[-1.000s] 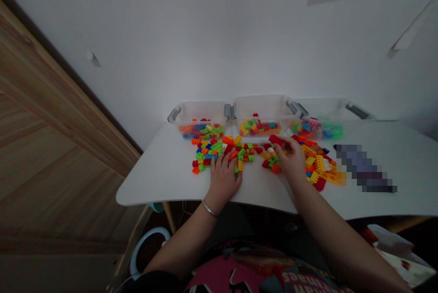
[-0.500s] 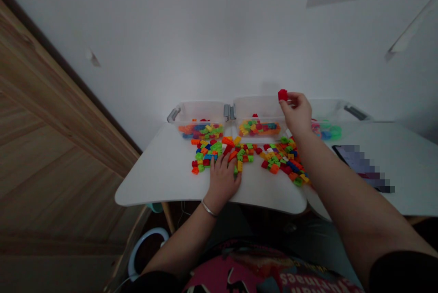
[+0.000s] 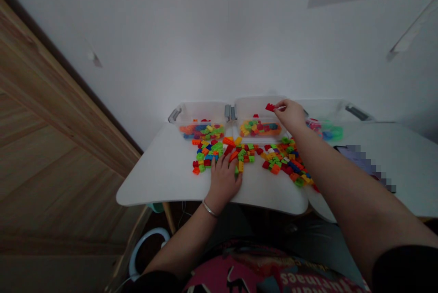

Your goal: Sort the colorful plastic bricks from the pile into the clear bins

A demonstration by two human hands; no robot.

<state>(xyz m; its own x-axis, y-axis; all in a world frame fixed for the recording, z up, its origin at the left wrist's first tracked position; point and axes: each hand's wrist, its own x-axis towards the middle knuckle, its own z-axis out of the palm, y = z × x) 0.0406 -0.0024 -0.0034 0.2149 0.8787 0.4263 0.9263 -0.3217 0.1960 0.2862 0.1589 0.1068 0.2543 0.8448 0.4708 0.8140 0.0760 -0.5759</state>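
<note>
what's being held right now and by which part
The right hand pinches a red brick in its fingertips, at the brick's near end. The left hand holds nothing that shows.

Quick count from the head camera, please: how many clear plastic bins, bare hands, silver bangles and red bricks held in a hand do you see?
Clear plastic bins: 3
Bare hands: 2
Silver metal bangle: 1
Red plastic brick held in a hand: 1
Total: 7
</note>
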